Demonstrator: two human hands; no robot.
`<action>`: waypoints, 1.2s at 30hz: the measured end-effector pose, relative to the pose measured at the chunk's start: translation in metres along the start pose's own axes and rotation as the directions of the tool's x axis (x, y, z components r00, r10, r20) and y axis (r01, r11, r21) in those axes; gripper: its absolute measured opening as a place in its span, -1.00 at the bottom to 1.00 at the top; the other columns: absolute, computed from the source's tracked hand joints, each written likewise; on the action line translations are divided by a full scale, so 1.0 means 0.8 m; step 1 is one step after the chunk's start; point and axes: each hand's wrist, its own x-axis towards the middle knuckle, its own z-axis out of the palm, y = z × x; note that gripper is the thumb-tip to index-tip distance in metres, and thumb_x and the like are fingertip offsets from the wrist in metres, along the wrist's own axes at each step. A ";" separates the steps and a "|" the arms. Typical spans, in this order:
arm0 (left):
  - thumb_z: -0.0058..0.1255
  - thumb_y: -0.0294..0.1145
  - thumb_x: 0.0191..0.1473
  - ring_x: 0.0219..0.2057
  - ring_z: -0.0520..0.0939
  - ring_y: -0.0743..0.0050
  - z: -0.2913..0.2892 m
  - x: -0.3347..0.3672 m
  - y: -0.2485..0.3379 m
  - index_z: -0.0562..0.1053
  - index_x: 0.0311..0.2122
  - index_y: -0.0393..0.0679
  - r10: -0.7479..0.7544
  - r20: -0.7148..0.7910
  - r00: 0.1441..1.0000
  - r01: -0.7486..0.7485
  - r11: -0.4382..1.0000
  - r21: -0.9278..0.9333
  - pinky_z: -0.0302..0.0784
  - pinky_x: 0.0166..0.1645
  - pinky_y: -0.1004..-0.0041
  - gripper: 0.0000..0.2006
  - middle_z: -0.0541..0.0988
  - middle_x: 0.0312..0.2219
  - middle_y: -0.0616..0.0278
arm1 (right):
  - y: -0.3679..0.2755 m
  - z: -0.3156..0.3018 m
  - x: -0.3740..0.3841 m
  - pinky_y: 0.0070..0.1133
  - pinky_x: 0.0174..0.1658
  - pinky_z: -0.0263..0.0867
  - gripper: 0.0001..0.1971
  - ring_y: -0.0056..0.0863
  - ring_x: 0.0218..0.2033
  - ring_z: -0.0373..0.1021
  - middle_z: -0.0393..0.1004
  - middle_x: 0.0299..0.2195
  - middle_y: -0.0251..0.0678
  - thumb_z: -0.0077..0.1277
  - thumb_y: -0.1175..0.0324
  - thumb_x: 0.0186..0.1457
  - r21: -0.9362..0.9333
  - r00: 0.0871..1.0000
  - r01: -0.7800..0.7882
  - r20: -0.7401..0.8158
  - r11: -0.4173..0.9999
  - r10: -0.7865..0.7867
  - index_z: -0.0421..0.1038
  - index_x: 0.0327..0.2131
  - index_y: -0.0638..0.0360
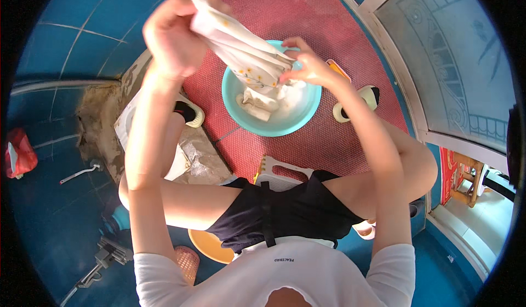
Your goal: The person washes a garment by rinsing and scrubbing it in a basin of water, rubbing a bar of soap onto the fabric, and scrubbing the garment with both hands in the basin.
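A white cloth with small yellow flowers [241, 49] stretches slantwise above a turquoise basin [230, 112]. Its upper end is gripped by my left hand [178, 36], raised high at the upper left, with the fingers partly blurred. My right hand [307, 67] is at the cloth's lower end over the basin's far right rim, thumb and fingers curled around it. A small light-blue patch shows between those fingers, and I cannot make out what it is. More wet white cloth [257, 107] lies bunched inside the basin.
The basin stands on a red textured mat [296, 6]. An orange-and-white object [338, 70] lies right of it. Pale shoes are on my feet [359, 103]. Beneath me are a white plastic stool [279, 178] and a yellow basin [211, 245]. A framed glass door [444, 49] borders the right, blue tiles [93, 3] the left.
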 end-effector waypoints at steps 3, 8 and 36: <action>-0.29 -0.28 -0.24 -0.62 0.17 0.39 -0.001 0.003 0.023 0.08 -0.70 -0.09 -0.031 -0.004 1.000 0.031 0.998 0.047 0.12 -0.39 0.43 -0.81 0.11 -0.75 0.30 | -0.034 -0.050 0.008 -0.61 -0.30 0.22 -0.83 -0.49 -0.33 0.31 0.32 -0.37 -0.24 -0.11 0.43 -0.11 0.485 1.000 0.004 0.002 0.874 -0.006 0.36 -0.41 0.29; -0.34 -0.30 -0.19 -0.50 0.28 0.35 -0.050 0.000 0.006 0.19 -0.62 -0.17 -0.038 0.053 0.998 0.047 0.980 -0.191 0.18 -0.30 0.46 -0.83 0.28 -0.64 0.19 | -0.083 -0.069 0.009 -0.63 -0.47 0.18 -0.91 -0.59 -0.58 0.24 0.32 -0.60 -0.26 -0.24 0.51 -0.08 0.171 0.995 -0.064 -0.070 0.983 0.077 0.26 -0.46 0.29; -0.10 -0.36 -0.02 -0.68 0.29 0.82 0.049 -0.015 0.031 0.37 -0.68 -0.22 -0.059 0.165 0.985 -0.077 0.699 0.711 0.15 -0.62 0.71 -0.74 0.35 -0.74 0.45 | -0.052 0.029 0.018 -0.56 -0.03 0.06 -0.48 -0.44 -0.09 0.18 0.28 -0.16 -0.25 0.04 0.35 -0.20 0.476 0.995 -0.094 0.075 0.874 0.066 0.17 -0.08 0.14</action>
